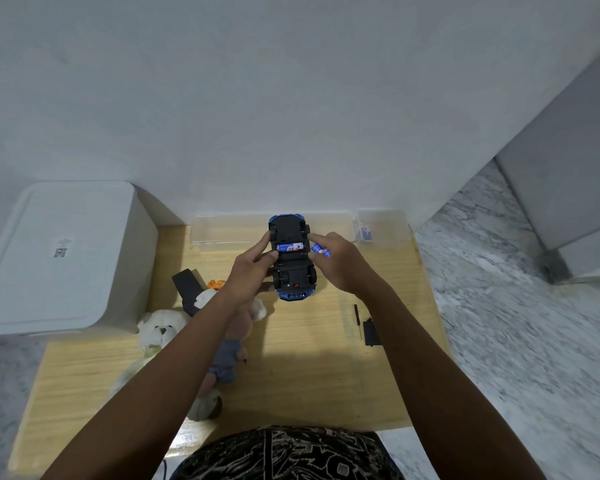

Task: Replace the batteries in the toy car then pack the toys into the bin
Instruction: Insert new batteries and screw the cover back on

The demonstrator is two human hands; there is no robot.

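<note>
A blue toy car [291, 268] is held upside down above the wooden table [309, 358], its black underside facing up. One blue-and-white battery [290, 247] lies in the open battery bay. My left hand [253, 268] grips the car's left side, thumb near the bay. My right hand [340, 261] pinches a second blue battery [320, 250] just right of the car, index finger touching the car's edge. A clear bin [222, 230] stands at the table's back edge.
A small clear box [383, 225] with batteries sits at the back right. A screwdriver [357, 322] and black battery cover [373, 332] lie at right. Plush toys [163, 330] and a black object [187, 289] lie at left. A white lidded container [63, 258] stands left.
</note>
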